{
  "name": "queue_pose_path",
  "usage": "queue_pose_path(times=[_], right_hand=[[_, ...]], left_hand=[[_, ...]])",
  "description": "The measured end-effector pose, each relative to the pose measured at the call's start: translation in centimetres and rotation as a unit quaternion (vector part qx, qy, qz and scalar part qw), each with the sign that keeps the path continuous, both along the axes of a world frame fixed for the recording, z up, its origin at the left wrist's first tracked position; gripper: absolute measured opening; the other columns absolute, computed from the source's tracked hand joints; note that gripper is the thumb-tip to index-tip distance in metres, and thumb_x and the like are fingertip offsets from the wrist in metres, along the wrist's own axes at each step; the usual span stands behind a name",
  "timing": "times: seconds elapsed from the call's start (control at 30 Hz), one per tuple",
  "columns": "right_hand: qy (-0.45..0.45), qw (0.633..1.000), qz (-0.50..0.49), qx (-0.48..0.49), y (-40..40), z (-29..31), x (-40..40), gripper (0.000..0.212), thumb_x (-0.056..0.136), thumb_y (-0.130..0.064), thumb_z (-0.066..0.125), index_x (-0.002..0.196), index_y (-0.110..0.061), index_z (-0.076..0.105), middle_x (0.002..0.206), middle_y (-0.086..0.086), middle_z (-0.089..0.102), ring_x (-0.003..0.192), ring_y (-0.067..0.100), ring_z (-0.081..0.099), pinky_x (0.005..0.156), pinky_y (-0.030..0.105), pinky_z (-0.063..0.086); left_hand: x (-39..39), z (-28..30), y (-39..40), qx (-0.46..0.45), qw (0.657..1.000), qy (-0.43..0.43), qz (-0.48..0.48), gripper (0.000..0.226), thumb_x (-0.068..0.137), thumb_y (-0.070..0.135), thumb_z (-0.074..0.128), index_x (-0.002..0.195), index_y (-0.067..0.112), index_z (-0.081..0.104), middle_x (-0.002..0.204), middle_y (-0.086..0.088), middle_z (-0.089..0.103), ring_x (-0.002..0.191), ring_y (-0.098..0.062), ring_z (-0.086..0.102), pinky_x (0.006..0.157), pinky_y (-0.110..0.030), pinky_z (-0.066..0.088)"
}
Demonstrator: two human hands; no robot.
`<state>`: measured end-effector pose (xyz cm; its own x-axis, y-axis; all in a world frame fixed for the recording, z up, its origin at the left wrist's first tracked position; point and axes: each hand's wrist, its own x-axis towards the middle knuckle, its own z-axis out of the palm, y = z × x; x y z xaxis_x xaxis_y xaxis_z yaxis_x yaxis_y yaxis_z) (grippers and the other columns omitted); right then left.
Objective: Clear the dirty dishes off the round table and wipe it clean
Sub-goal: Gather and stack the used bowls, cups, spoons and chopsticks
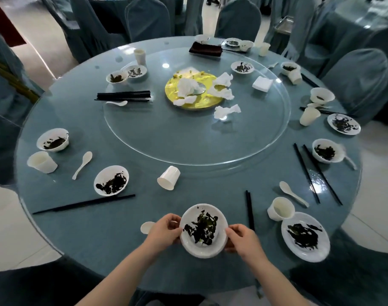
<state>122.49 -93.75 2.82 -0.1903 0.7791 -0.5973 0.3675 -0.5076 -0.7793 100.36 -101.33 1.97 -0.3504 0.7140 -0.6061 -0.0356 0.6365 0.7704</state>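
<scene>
plate: white round ceramic plate (203,230), dark leafy scraps on it, sits at the near edge of the round teal-covered table (188,270), nearest you.
left hand (164,231): your fingers curl round the plate's left rim.
right hand (244,239): fingers grip the right rim.
why: a grip on both sides keeps it level, likely so the scraps stay put.
spoon: white ceramic spoon (147,227), just left of the plate.
text: no labels readable.

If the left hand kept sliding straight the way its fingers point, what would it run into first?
The left hand points rightward across the dirty white round plate it grips, so it would probably meet the right hand on the opposite rim, though depth is hard to judge.
</scene>
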Motion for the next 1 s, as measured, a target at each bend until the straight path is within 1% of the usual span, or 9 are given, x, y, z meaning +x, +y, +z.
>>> queue_pose_path(times=[0.2, 0.37, 0.47, 0.53, 0.63, 0.7, 0.8, 0.9, 1.0], right_hand=[[-0.024, 0.990, -0.139, 0.010, -0.2, -0.1, 4.3, 0.007, 0.098, -0.011, 0.054, 0.096, -0.007, 0.060, 0.085, 0.013, 0.068, 0.064, 0.019, 0.058, 0.054, 0.028, 0.051], [0.029, 0.945, -0.323, -0.043, -0.2, -0.8, 7.6, 0.010, 0.100, -0.013, 0.049, 0.096, -0.006, 0.056, 0.080, 0.011, 0.063, 0.055, 0.019, 0.054, 0.042, 0.024, 0.045], [0.062, 0.908, -0.406, -0.081, 0.3, -1.4, 9.0, 0.012, 0.100, -0.014, 0.048, 0.089, -0.012, 0.054, 0.079, 0.009, 0.062, 0.046, 0.015, 0.054, 0.035, 0.018, 0.044], [0.075, 0.887, -0.446, -0.098, 0.8, -1.7, 9.6, 0.013, 0.099, -0.014, 0.047, 0.087, -0.013, 0.053, 0.079, 0.008, 0.062, 0.054, 0.017, 0.051, 0.035, 0.017, 0.045], [0.082, 0.860, -0.491, -0.114, 1.5, -2.2, 10.2, 0.015, 0.099, -0.014, 0.046, 0.085, -0.010, 0.053, 0.079, 0.008, 0.062, 0.058, 0.017, 0.050, 0.036, 0.017, 0.046], [0.076, 0.846, -0.514, -0.121, 2.0, -2.6, 10.5, 0.019, 0.100, -0.016, 0.046, 0.085, -0.008, 0.053, 0.078, 0.008, 0.062, 0.058, 0.017, 0.052, 0.036, 0.018, 0.046], [0.055, 0.828, -0.543, -0.128, 2.4, -3.1, 11.0, 0.027, 0.101, -0.022, 0.047, 0.080, -0.005, 0.049, 0.076, 0.009, 0.062, 0.058, 0.018, 0.054, 0.034, 0.019, 0.047], [0.011, 0.834, -0.540, -0.112, 2.4, -3.4, 11.3, 0.030, 0.101, -0.022, 0.051, 0.077, -0.004, 0.049, 0.072, 0.010, 0.063, 0.054, 0.018, 0.055, 0.033, 0.020, 0.047], [0.019, 0.836, -0.536, -0.115, 2.5, -3.8, 11.5, 0.019, 0.099, -0.016, 0.052, 0.089, 0.000, 0.055, 0.072, 0.012, 0.064, 0.043, 0.016, 0.057, 0.033, 0.020, 0.047]], left_hand=[[1.8, -1.1, 1.6, -0.012, 0.999, 0.034, -0.035, 0.015, 0.081, 0.001, 0.067, 0.091, 0.011, 0.064, 0.085, -0.006, 0.073, 0.068, -0.017, 0.065, 0.068, -0.035, 0.059], [2.8, -1.7, 2.7, -0.007, 0.991, 0.112, -0.072, 0.011, 0.083, 0.014, 0.066, 0.091, 0.020, 0.062, 0.086, 0.005, 0.071, 0.078, -0.017, 0.070, 0.075, -0.037, 0.059], [2.9, -1.8, 3.1, 0.012, 0.963, 0.212, -0.167, 0.011, 0.087, 0.022, 0.062, 0.097, 0.026, 0.057, 0.092, 0.017, 0.063, 0.084, -0.005, 0.062, 0.073, -0.023, 0.049], [2.8, -2.0, 3.1, 0.032, 0.933, 0.274, -0.230, 0.021, 0.090, 0.025, 0.059, 0.111, 0.029, 0.056, 0.102, 0.014, 0.055, 0.092, -0.006, 0.057, 0.078, -0.022, 0.043], [2.5, -2.5, 3.1, 0.041, 0.916, 0.303, -0.259, 0.032, 0.092, 0.027, 0.057, 0.124, 0.025, 0.056, 0.117, 0.007, 0.050, 0.105, -0.014, 0.056, 0.091, -0.028, 0.044], [2.2, -2.6, 3.0, 0.041, 0.916, 0.300, -0.262, 0.033, 0.092, 0.028, 0.057, 0.125, 0.025, 0.055, 0.116, 0.009, 0.050, 0.107, -0.013, 0.056, 0.094, -0.029, 0.045], [1.9, -2.6, 3.0, 0.042, 0.916, 0.296, -0.266, 0.030, 0.091, 0.030, 0.058, 0.121, 0.029, 0.055, 0.107, 0.014, 0.049, 0.103, -0.009, 0.056, 0.091, -0.028, 0.046], [1.8, -2.5, 3.1, 0.039, 0.919, 0.287, -0.266, 0.028, 0.089, 0.030, 0.059, 0.117, 0.029, 0.056, 0.106, 0.013, 0.053, 0.099, -0.006, 0.058, 0.090, -0.029, 0.048], [1.8, -2.6, 3.3, 0.028, 0.919, 0.280, -0.275, 0.028, 0.089, 0.029, 0.058, 0.117, 0.030, 0.055, 0.109, 0.012, 0.057, 0.092, -0.003, 0.060, 0.086, -0.029, 0.050]])
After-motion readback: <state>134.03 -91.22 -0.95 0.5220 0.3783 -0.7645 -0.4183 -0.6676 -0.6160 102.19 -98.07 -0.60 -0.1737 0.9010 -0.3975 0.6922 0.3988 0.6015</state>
